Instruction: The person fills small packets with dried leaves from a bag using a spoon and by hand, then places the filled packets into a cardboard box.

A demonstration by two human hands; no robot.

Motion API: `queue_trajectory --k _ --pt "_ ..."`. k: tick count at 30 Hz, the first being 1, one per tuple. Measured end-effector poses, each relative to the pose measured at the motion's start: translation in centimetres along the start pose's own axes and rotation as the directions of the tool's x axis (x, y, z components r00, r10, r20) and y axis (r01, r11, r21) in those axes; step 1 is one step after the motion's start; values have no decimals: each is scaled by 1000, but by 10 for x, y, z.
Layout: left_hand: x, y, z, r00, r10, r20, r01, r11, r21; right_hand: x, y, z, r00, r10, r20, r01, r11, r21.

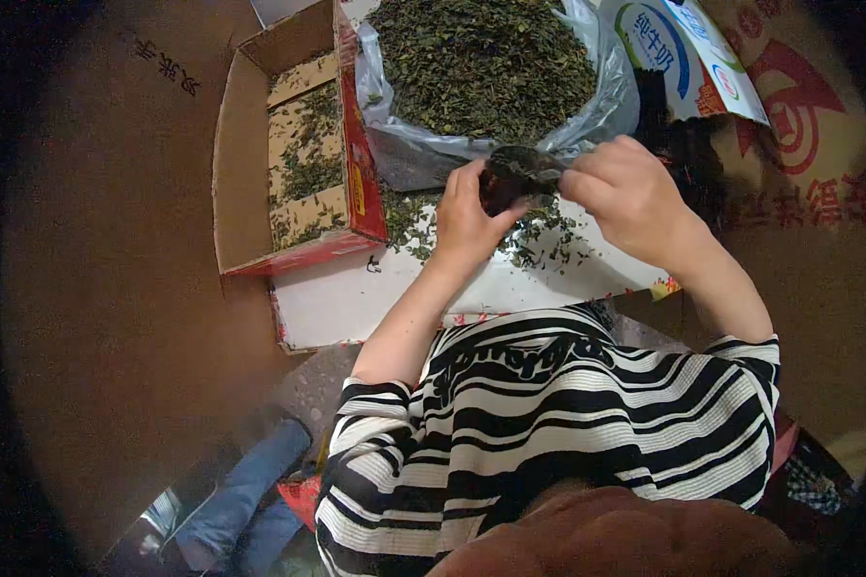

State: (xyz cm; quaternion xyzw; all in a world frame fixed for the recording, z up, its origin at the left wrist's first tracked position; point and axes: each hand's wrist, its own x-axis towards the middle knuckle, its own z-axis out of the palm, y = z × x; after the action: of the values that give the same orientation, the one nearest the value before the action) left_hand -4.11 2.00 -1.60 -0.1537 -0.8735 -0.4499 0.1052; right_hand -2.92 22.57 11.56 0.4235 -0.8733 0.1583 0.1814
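Dark packet (499,189) between left fingers (465,181)

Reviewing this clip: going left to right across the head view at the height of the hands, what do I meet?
Open cardboard box → left hand → dark item, too blurred to identify → right hand → red printing.

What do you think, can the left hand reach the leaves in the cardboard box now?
Probably not right away: the left hand is holding a dark object, and the box's red side wall stands between it and those leaves, though the top is open.
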Motion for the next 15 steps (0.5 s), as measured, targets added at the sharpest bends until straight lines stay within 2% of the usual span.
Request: queue_trajectory --k 2,7,15 --pt "-2 -1 2 1000 12 -6 -12 1000 -16 3 -4 0 996 -28 89 30 999 -17" --pt "-6 -5 5 998 42 -54 -43 999 -23 11 -9 -14 998 -66 20 67 994 -84" --pt "-14 -4 9 994 102 -44 -106 989 -98 13 -25 14 964 -163 208 178 983 -52"
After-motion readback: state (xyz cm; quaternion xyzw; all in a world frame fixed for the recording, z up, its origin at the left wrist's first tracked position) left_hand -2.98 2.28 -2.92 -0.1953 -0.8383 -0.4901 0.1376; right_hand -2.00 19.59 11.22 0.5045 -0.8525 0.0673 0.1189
